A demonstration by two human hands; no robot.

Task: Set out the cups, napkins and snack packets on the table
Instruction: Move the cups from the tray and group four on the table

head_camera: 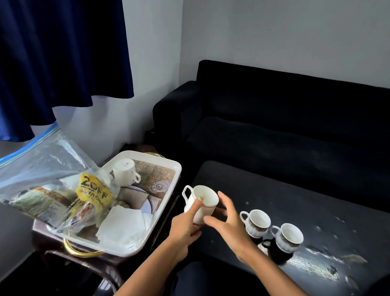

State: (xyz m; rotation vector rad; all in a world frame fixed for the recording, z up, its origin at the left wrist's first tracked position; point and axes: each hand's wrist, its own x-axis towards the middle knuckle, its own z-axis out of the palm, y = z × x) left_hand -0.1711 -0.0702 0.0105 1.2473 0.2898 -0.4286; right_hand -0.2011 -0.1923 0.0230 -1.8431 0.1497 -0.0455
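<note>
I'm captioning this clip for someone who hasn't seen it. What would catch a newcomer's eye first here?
First, the white cup held at centre by the left hand, with the right hand open beside it. Next, two patterned cups upright to its right on the dark table. At left, a white tray holds an upturned cup, napkins and a clear bag of snack packets.
</note>
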